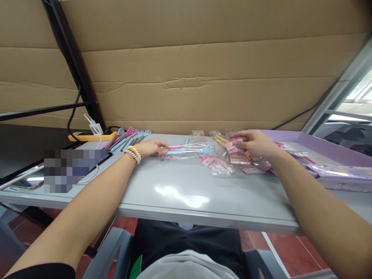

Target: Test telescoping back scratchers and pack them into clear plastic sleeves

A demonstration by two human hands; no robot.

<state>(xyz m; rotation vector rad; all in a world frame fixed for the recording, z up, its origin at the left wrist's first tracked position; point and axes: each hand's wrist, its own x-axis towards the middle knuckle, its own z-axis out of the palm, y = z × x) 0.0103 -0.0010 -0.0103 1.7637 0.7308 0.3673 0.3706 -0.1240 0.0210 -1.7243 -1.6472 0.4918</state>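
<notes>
My left hand (152,148) is closed on the handle end of a light blue back scratcher (206,149) with a hand-shaped head. It lies in a clear plastic sleeve (186,155), level above the grey table (180,186), its head pointing right. Over a heap of clear packets (223,167), my right hand (255,143) pinches a small pink printed card (233,146). Yellowish sticks (221,138) show through the plastic beside it. Whether the card is attached to a packet is hidden.
Several loose back scratchers (132,132), blue and pink, lie at the back left. Near them are a yellow power strip (87,136) with a white plug (95,127) and a phone (31,181). A purple tray (286,135) with packets stands right. Cardboard (188,85) walls the back.
</notes>
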